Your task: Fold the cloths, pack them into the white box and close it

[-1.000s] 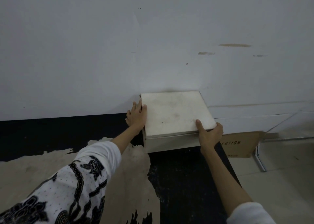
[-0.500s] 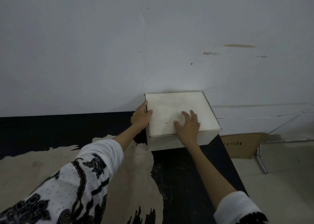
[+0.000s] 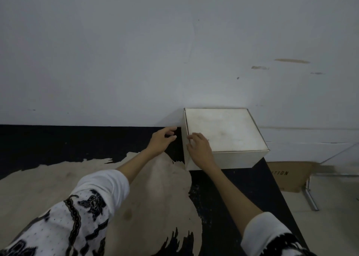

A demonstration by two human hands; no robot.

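I see the white box (image 3: 225, 137) against the wall, lid down flat, at the table's far right end. My right hand (image 3: 200, 150) has slid from the lid's middle to the box's near-left corner, fingers resting there, grasping nothing. My left hand (image 3: 162, 140) has come off the box's left side, loosely curled and empty. Closing looks finished, I judge; no cloths show outside.

The white box (image 3: 225, 137) sits closed at the far right corner of the table (image 3: 58, 145), against the wall (image 3: 136, 51). The right hand (image 3: 200, 149) rests on the box's near left corner, fingers curled over the lid's edge. The left hand (image 3: 161, 140) hovers just beside the box's left side, fingers loosely bent, holding nothing. A cardboard sheet (image 3: 287, 175) lies on the floor.
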